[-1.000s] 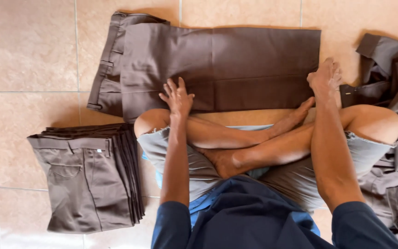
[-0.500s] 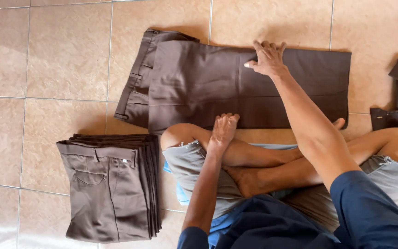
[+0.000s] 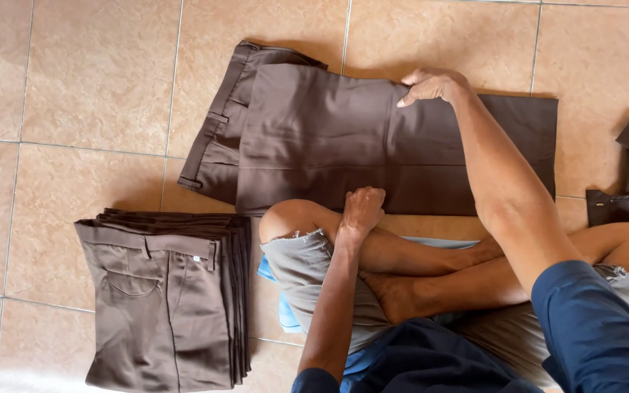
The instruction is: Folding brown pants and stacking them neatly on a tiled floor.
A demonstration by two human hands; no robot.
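Right hand (image 3: 431, 85), arm stretched fwd, pinches far edge of flat-laid dark brown folded trousers (image 3: 343, 142) w/ fingers closed on cloth; left hand (image 3: 362, 211) rests curled, empty, on knee.

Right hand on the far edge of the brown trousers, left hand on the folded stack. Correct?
Not quite. The left hand rests on the person's own knee, not the folded stack. The head view shows it. The right hand is on the brown trousers.

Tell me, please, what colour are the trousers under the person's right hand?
Dark brown, plain; the trousers show clearly in the head view.
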